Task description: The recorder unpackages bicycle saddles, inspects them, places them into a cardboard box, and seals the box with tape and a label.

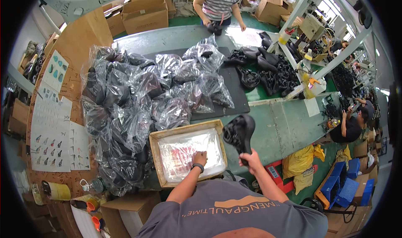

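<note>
One blk saddle (pixel 243 131): showing just R of the carton (pixel 155 158), broad end pointing away from the wearer, nose pointing back.
R hand (pixel 251 159): holding the saddle R of the carton, fingers pinching the narrow nose.
L hand (pixel 200 157): resting on clear bags (pixel 176 145) inside the carton; fingers looking bunched, can't tell if they're pinching film.
Saddle feel: prob. fairly light, stiff shell w/ some give on top; cover maybe a bit slick, not fragile.
Saddle hold: nose is prob. offering the best grip, leaving the broad end free.
Bag feel: prob. limp, slippery, easy to tear; best taking one edge.
Bagged saddles (pixel 125 108): lying heaped L of & beyond the carton.
</note>
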Demonstrator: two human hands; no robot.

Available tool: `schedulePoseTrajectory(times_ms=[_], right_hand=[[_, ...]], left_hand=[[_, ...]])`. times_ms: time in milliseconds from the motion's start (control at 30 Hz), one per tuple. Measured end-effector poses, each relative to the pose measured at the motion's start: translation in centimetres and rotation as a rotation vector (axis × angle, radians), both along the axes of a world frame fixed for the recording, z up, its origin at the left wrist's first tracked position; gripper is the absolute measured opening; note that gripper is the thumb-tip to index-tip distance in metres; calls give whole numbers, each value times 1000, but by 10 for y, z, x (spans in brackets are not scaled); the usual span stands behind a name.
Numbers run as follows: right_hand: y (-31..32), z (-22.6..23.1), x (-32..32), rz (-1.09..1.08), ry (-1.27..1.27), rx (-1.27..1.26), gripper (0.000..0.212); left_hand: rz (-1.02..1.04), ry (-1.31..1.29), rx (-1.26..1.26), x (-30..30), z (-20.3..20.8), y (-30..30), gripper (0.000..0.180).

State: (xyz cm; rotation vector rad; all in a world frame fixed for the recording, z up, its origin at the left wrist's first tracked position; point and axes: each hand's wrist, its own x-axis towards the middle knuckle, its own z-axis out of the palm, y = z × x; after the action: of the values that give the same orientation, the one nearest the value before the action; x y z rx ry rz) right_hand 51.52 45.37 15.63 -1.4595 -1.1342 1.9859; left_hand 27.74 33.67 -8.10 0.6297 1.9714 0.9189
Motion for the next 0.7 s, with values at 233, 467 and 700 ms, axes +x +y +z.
schedulePoseTrajectory(times_ms=[233,467,700], right_hand=[[-3,40,28,-122,372,-130,48],[0,33,65,172,289,-93,45],[-8,29,51,352,605,-409,65]], left_hand=[[228,-415,73,-6,-12,-8,22],[547,-865,327,-18,80,-33,17],[353,-379,428,16,210,-70,21]])
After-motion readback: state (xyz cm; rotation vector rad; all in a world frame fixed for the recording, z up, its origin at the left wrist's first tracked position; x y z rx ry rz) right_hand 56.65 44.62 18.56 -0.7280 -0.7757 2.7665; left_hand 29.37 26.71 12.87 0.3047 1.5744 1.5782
